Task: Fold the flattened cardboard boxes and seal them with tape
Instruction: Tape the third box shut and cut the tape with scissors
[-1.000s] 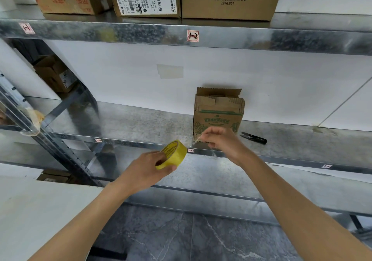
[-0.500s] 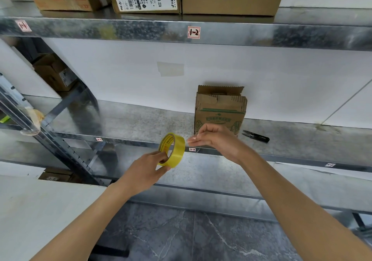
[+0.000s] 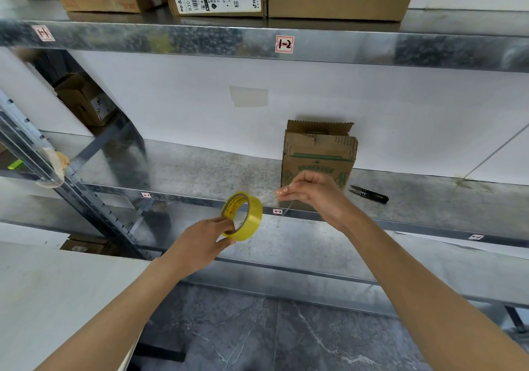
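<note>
In front of the shelf's [image 3: 200, 176] front edge, the left hand [image 3: 200, 239] grips the yellow tape roll [image 3: 253, 216]; the right hand [image 3: 317, 196] pinches its loose end [image 3: 287, 209].

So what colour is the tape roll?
The tape roll is translucent yellow, clearest in the head view.

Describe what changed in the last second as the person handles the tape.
The left hand has turned the tape roll more upright. The right hand, pinching the tape end, moved to the roll, then drew back right. Cardboard box and scissors stayed put.
</note>
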